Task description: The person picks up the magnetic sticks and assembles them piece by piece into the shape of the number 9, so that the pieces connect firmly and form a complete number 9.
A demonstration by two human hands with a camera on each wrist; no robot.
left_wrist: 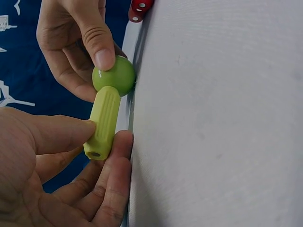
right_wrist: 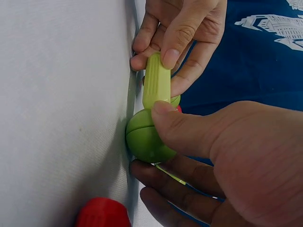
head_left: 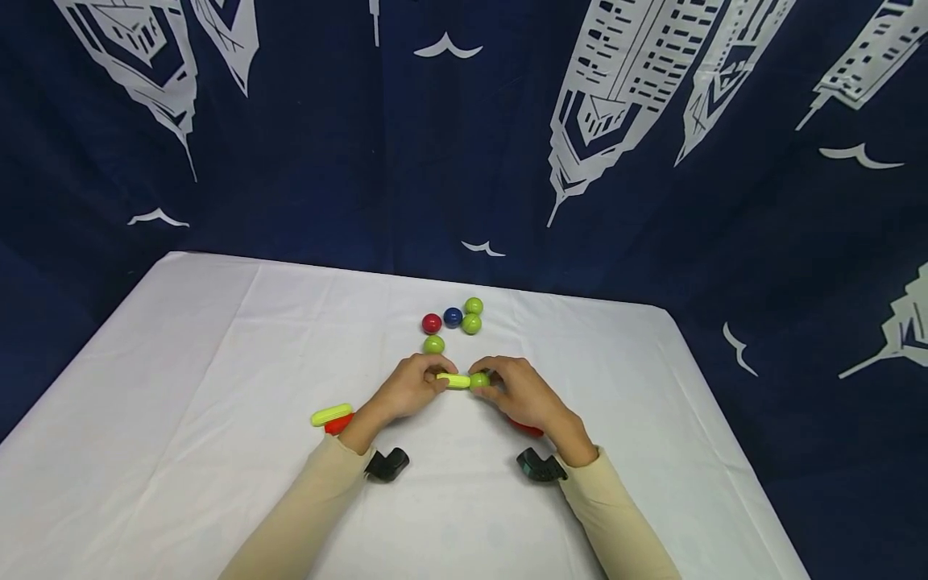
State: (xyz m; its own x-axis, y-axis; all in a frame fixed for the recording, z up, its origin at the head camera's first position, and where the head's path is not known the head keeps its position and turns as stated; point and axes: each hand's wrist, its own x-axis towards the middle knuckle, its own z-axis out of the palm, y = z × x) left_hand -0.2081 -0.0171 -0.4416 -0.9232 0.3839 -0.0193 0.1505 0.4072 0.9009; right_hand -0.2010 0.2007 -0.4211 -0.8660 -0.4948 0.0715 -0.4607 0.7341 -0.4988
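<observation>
My left hand [head_left: 412, 388] pinches a yellow ribbed rod [head_left: 455, 380] between thumb and fingers. Its near end face, in the left wrist view, has a small dark round spot. Opposite, my right hand [head_left: 524, 391] holds a green ball [head_left: 479, 380] by thumb and fingers. Ball [left_wrist: 118, 75] and rod [left_wrist: 105, 118] touch end to end, just over the white tablecloth. In the right wrist view a seam runs round the ball [right_wrist: 147, 137]. Below that ball a thin yellow-green sliver shows between the fingers; what it belongs to is hidden.
Beyond the hands lie a red ball [head_left: 431, 324], a blue ball [head_left: 453, 317] and three green balls [head_left: 471, 324]. Another yellow rod [head_left: 331, 414] and a red rod [head_left: 339, 424] lie beside the left wrist. A red piece [head_left: 528, 428] is partly hidden under the right wrist.
</observation>
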